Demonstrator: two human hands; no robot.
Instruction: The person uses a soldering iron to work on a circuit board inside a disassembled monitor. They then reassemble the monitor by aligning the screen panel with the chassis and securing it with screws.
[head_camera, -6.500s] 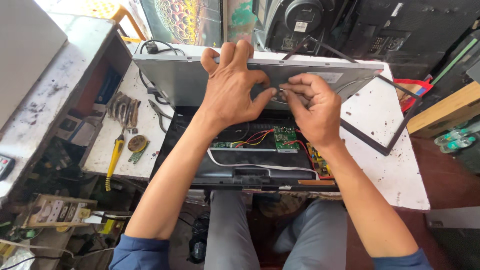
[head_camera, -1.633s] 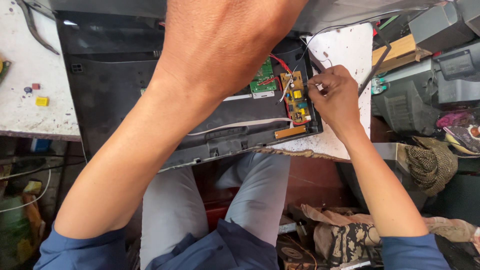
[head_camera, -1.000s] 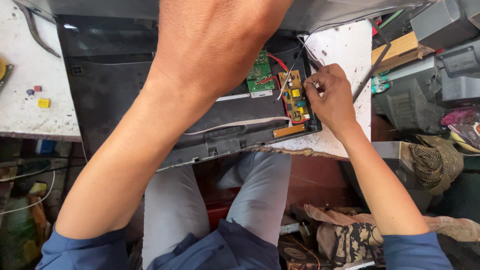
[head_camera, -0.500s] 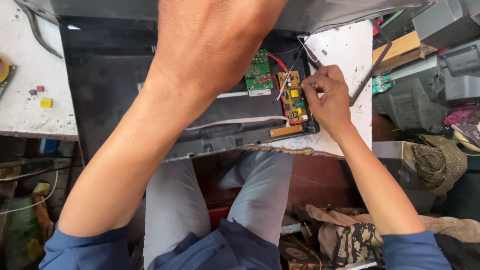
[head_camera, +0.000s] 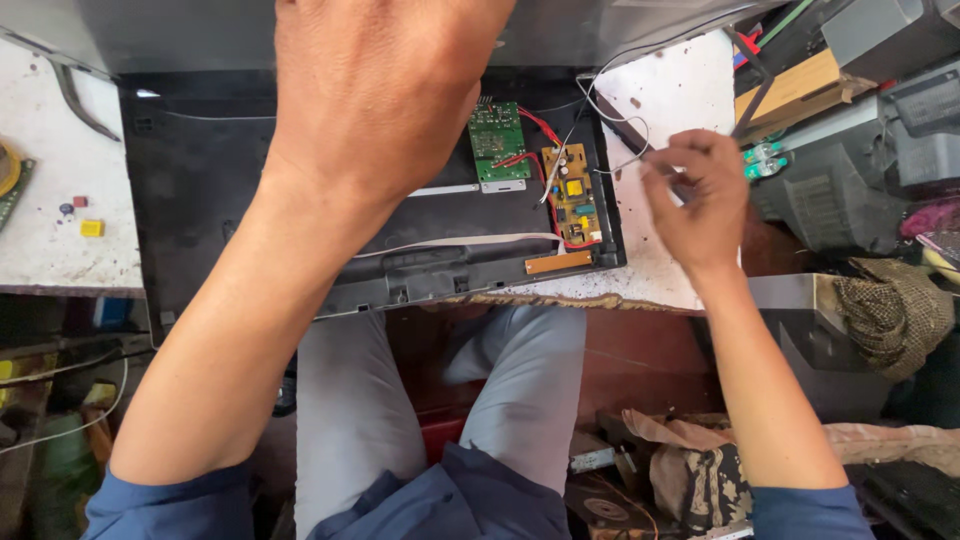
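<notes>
Rightward, right hand (head_camera: 700, 200) pinches white wire (head_camera: 610, 110) beyond black casing (head_camera: 220, 200) edge.

bright, even daylight from above washes the white worktop (head_camera: 670, 95) nearly to glare, with a small hot spot left of the black casing (head_camera: 220, 190). the left hand (head_camera: 385, 90), close to the lens, looks soft and oversized. below the worktop everything falls into dim shadow. edges bend slightly.
</notes>
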